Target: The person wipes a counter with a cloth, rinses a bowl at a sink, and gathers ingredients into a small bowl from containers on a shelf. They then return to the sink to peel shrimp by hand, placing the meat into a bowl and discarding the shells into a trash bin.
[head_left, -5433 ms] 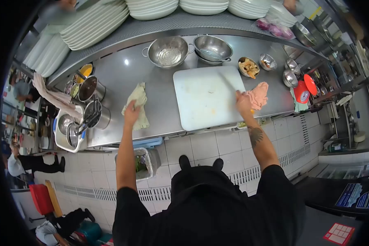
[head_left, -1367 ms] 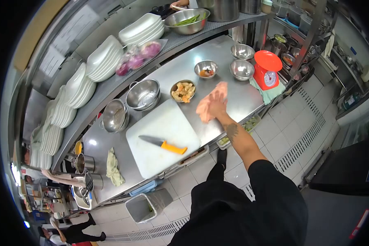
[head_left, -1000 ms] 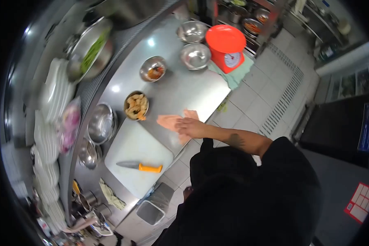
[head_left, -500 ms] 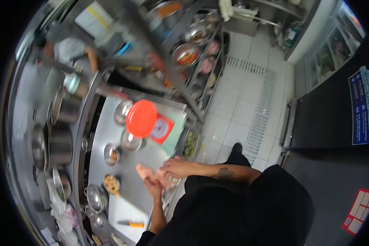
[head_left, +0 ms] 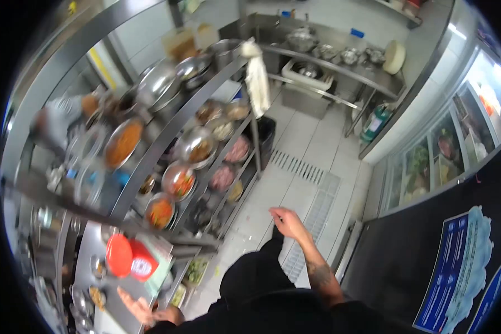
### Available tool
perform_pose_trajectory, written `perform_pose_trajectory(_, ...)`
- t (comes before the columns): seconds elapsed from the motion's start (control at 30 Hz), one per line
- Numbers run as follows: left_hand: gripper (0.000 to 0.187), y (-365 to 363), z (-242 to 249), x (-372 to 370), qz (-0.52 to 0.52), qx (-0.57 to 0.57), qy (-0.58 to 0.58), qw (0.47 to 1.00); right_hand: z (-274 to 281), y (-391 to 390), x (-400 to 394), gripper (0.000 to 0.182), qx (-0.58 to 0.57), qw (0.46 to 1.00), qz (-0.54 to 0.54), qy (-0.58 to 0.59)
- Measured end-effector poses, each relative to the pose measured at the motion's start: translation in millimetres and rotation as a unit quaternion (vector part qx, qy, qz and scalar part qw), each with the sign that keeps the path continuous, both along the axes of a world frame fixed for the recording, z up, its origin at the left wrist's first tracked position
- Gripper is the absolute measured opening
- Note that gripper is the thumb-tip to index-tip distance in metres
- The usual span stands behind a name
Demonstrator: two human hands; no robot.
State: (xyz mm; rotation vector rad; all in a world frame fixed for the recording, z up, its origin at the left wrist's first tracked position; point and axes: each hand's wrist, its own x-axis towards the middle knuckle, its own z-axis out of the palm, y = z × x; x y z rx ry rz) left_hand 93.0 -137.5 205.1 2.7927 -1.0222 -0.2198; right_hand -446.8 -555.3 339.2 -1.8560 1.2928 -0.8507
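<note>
My left hand is low in view at the edge of the steel counter, with its fingers curled against a long, pale pink piece of raw meat. Part of that hand is hidden by my dark clothing. My right hand is held out over the tiled floor, away from the counter, with its fingers extended and nothing visible in them. Behind the meat stands a red kitchen scale with a round red pan on it.
Bowls of cut vegetables and other food fill the steel shelving ahead. A floor drain grate runs beside my right hand. A glass-door fridge stands at right. A co-worker's arm shows at far left.
My view has swung up towards the shelving and back sink. My right hand has left the meat and moved out over the floor; my left hand remains by the meat.
</note>
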Motion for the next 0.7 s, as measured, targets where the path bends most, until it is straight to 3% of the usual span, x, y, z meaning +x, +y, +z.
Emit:
perform_pose_trajectory(0.1, 0.042, -87.9, -71.5, -115.7, -0.041, 0.120, 0.208, 0.970, -38.1, -67.0, -72.0, 0.018, 0.047, 0.999, -0.024, -0.007)
perform_pose_trajectory(0.2, 0.039, -235.5, -145.4, -222.8, -0.152, 0.234, 0.365, 0.888, -64.8, -120.9, -140.7, 0.013, 0.096, 0.994, 0.004, 0.047)
perform_pose_trajectory(0.27, 0.038, -343.3, -178.7, -265.3, -0.348, 0.259, 0.366, 0.823, -79.8, -141.5, -191.3, 0.010, 0.148, 0.985, 0.033, 0.087)
perform_pose_trajectory(0.33, 0.038, -481.1, -207.8, -307.7, -0.641, 0.130, 0.209, 0.727, -76.0, -185.5, -249.9, 0.010, 0.138, 0.986, -0.003, 0.096)
perform_pose_trajectory(0.37, 0.040, -566.9, -209.4, -329.0, -0.597, 0.152, 0.190, 0.764, -65.8, -201.8, -275.5, 0.011, 0.131, 0.984, -0.043, 0.110)
perform_pose_trajectory(0.4, 0.033, -627.7, -173.0, -361.6, -0.481, -0.042, 0.225, 0.846, -54.2, -220.2, -300.6, 0.012, 0.122, 0.981, -0.085, 0.123)
perform_pose_trajectory(0.43, 0.021, -698.5, -161.3, -386.3, -0.275, -0.111, 0.482, 0.824, -47.6, -238.1, -323.2, 0.013, 0.127, 0.971, -0.136, 0.150)
perform_pose_trajectory(0.47, 0.013, -754.0, -67.2, -431.4, -0.131, -0.094, 0.542, 0.825, -45.2, -257.7, -345.5, 0.014, 0.129, 0.958, -0.186, 0.177)
perform_pose_trajectory(0.53, 0.012, -858.9, -83.6, -453.9, -0.228, -0.126, 0.509, 0.820, -55.1, -299.4, -390.7, 0.014, 0.140, 0.941, -0.249, 0.183)
perform_pose_trajectory(0.6, 0.016, -939.6, -34.0, -497.6, -0.369, -0.122, 0.355, 0.850, -79.4, -346.9, -427.6, 0.014, 0.164, 0.926, -0.298, 0.165)
perform_pose_trajectory(0.63, 0.017, -973.4, -4.4, -521.2, -0.372, -0.088, 0.379, 0.843, -81.5, -375.5, -439.3, 0.014, 0.150, 0.922, -0.315, 0.168)
perform_pose_trajectory(0.7, 0.017, -1032.9, 1.8, -555.6, -0.384, -0.083, 0.376, 0.839, -99.2, -446.9, -465.3, 0.015, 0.126, 0.925, -0.305, 0.189)
